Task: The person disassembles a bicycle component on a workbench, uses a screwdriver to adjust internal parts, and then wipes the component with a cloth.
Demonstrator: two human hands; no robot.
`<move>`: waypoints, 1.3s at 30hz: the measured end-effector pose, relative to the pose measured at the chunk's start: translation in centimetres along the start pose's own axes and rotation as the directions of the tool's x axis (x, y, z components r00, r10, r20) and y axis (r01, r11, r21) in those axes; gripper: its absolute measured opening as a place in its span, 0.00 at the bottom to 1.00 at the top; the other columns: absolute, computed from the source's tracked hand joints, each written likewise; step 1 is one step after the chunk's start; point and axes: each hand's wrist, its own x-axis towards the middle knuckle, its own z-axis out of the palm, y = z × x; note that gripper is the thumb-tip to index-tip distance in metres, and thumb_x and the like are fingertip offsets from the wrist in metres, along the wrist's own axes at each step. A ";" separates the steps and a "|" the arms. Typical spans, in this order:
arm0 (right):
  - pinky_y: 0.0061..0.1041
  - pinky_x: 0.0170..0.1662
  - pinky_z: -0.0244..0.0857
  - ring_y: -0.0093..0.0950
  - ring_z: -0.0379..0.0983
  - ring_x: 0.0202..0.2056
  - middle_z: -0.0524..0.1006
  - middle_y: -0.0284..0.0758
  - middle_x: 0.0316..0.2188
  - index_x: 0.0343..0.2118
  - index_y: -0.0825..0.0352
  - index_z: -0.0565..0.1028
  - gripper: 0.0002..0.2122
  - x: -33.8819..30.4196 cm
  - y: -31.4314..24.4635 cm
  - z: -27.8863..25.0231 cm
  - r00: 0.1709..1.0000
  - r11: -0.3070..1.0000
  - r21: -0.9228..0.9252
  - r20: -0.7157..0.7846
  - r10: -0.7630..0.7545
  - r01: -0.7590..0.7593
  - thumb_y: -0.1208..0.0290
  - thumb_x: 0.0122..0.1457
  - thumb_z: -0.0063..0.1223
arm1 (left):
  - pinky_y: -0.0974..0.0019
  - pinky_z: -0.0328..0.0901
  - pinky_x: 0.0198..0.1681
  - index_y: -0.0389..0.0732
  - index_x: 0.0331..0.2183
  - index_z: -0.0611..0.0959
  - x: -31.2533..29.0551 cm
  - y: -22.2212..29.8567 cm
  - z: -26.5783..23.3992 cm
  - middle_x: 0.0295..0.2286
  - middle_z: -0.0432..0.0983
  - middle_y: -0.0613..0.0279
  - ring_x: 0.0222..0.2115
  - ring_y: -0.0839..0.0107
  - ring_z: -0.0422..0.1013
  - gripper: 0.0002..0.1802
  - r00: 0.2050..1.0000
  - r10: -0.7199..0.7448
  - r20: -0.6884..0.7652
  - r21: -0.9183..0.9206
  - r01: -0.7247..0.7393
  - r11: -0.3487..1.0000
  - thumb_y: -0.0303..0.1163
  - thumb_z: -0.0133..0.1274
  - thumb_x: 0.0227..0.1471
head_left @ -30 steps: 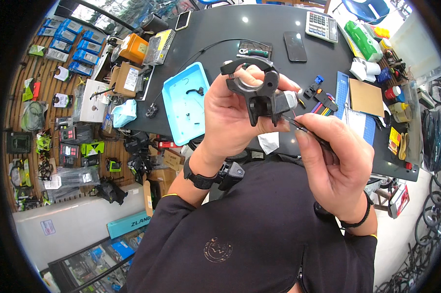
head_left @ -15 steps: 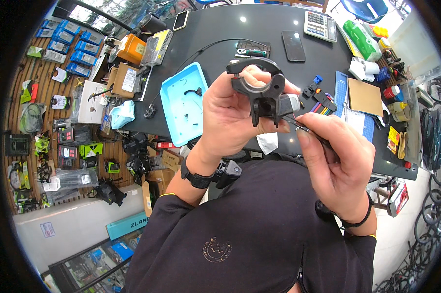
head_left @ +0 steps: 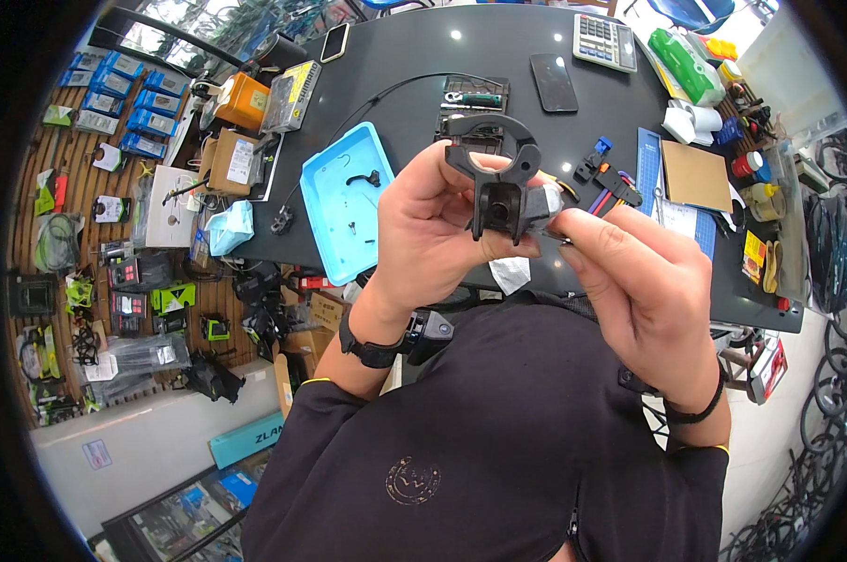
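Note:
My left hand (head_left: pixel 422 229) is closed around a black bicycle component with a curved clamp (head_left: pixel 527 161), held up over the table's near edge. The clamp's ring faces upward, and a forked black part hangs below it. A grey block (head_left: pixel 542 202) sits on its right side. My right hand (head_left: pixel 641 286) pinches a thin, dark tool, mostly hidden by the fingers, whose tip meets the component beside the grey block. A light blue tray (head_left: pixel 322 211) left of my left hand holds a black lever (head_left: pixel 364 178) and several small parts.
On the dark table (head_left: pixel 405 51) lie a green-handled ratchet (head_left: pixel 472 98), a phone (head_left: pixel 554 82), a calculator (head_left: pixel 604 42) and a folding tool set (head_left: pixel 609 175). A black cable (head_left: pixel 353 120) arcs behind the tray. Cardboard (head_left: pixel 695 175) and a blue ruler (head_left: pixel 647 169) lie right.
My right fingertips have moved in closer to the component, covering more of the thin tool. The component has tilted slightly and the whole view has shifted a little.

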 end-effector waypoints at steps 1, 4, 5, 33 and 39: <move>0.25 0.22 0.57 0.29 0.66 0.19 0.69 0.36 0.20 0.41 0.72 0.79 0.12 0.0 0.1 -0.1 0.999 1.000 -0.004 0.032 -0.007 0.007 0.83 0.52 0.59 | 0.66 0.74 0.46 0.35 0.43 0.74 0.0 0.1 0.1 0.41 0.79 0.53 0.43 0.69 0.77 0.29 1.000 -0.001 0.001 -0.002 0.001 1.000 0.16 0.69 0.39; 0.26 0.22 0.57 0.30 0.66 0.19 0.69 0.36 0.20 0.41 0.71 0.79 0.13 0.2 0.4 -0.2 0.999 1.000 0.000 0.037 -0.026 0.026 0.83 0.51 0.59 | 0.66 0.74 0.46 0.34 0.43 0.74 0.0 0.5 0.4 0.41 0.79 0.53 0.43 0.70 0.76 0.28 0.999 -0.021 -0.035 0.000 0.021 1.000 0.16 0.69 0.38; 0.26 0.22 0.57 0.30 0.66 0.19 0.69 0.36 0.20 0.41 0.71 0.79 0.13 0.2 0.5 -0.3 0.999 1.000 0.002 0.037 -0.026 0.026 0.83 0.51 0.59 | 0.66 0.73 0.46 0.34 0.43 0.74 0.0 0.5 0.4 0.41 0.79 0.53 0.43 0.70 0.76 0.28 0.999 -0.023 -0.028 -0.011 0.023 1.000 0.16 0.69 0.39; 0.31 0.22 0.62 0.34 0.69 0.21 0.67 0.35 0.21 0.35 0.68 0.75 0.09 -0.2 -0.2 0.7 0.999 0.991 -0.126 -0.018 -0.038 0.035 0.79 0.50 0.60 | 0.64 0.75 0.47 0.33 0.45 0.74 -0.8 0.4 1.4 0.41 0.78 0.55 0.44 0.67 0.77 0.27 0.995 0.002 -0.102 0.059 0.004 0.998 0.16 0.67 0.41; 0.28 0.22 0.63 0.30 0.69 0.21 0.67 0.32 0.21 0.37 0.67 0.76 0.12 -0.3 0.5 0.5 0.986 0.953 -0.255 0.014 -0.165 0.164 0.75 0.46 0.56 | 0.67 0.75 0.46 0.34 0.45 0.75 -1.1 0.7 1.6 0.39 0.78 0.59 0.42 0.70 0.77 0.28 0.988 -0.077 -0.135 0.035 0.082 0.996 0.14 0.67 0.40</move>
